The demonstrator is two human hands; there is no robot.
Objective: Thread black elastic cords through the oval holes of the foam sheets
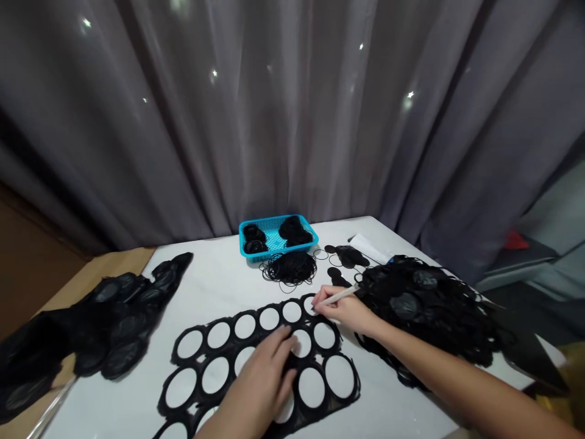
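1. Left hand [260, 378] open, fingers spread, pressing flat on a black oval-holed sheet [197, 364], gripping nothing.
2. Right hand [340, 308] closed on a slim white pen [336, 296], tip at a hole's rim, 1 o'clock on the sheet.
3. Sheet at 6 o'clock on the white surface [219, 280].

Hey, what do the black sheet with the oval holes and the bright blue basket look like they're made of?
The black oval-holed sheet looks like thin rubber or soft plastic, matte with slightly wavy cut edges; I can't tell which. The blue lattice basket looks like moulded plastic, smooth and glossy, with a regular grid of openings.
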